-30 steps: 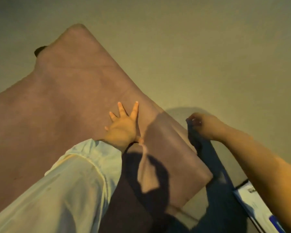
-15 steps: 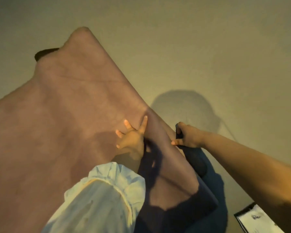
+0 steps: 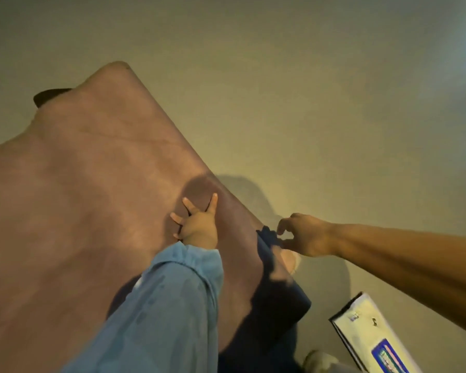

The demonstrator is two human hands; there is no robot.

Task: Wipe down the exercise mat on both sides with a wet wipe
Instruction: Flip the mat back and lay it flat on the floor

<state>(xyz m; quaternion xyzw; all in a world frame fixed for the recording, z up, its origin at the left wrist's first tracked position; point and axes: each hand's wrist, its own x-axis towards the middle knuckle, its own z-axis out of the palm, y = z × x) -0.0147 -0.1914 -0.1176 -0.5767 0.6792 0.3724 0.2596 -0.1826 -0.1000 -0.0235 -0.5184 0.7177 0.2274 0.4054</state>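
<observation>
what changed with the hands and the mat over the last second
The right hand let go of the dark edge of the mat; its finger and thumb now curl beside that edge, apparently holding nothing. The raised edge has dropped back onto the mat. The left hand stays spread flat on the mat's brown face, and the wipes pack remains on the floor at the lower right.

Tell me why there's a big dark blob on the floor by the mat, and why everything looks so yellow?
In the head view, the blob on the floor is a shadow, probably the person's, spilling over the exercise mat edge; the left hand casts small finger shadows too. Warm, dim light tints everything yellow; the wet wipe pack and right hand look soft and slightly blurred.
</observation>
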